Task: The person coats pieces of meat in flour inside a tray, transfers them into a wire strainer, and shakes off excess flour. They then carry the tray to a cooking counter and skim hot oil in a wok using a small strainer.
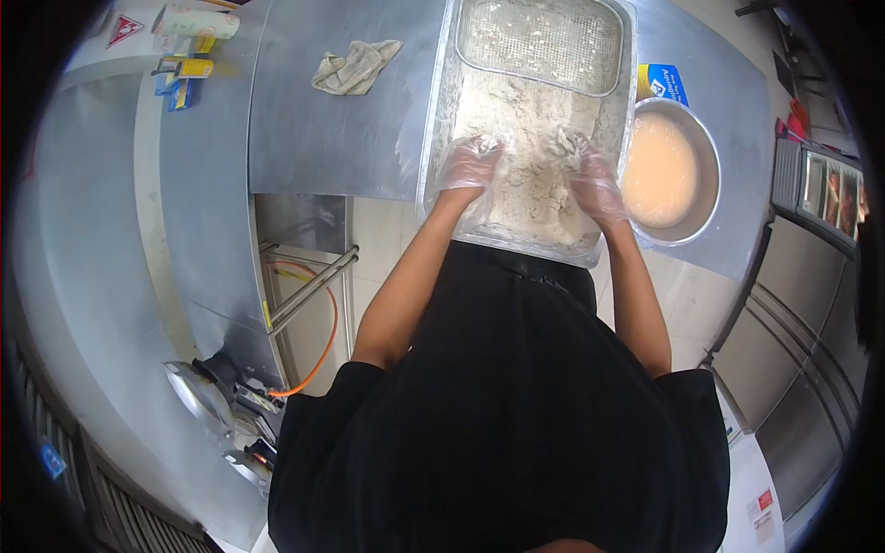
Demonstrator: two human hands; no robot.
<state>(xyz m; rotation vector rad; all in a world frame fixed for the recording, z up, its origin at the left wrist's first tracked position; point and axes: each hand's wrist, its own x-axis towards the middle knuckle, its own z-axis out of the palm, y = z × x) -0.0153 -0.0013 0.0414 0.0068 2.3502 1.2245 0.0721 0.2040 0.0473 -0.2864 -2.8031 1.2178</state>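
Two gloved hands are held at the pale powder in a metal tray, toward 1 o'clock in the view. From the tray's centre, the left hand is placed at 8 o'clock, the right hand at 4. Both are curled and powder-coated; whether anything is gripped cannot be told. A mesh basket is set at 12, a liquid-filled bowl between 3 and 4.

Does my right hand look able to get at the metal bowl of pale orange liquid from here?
Probably yes: your right hand is at the right side of the tray, the metal bowl stands just beyond, and only the tray's rim seems to lie between.
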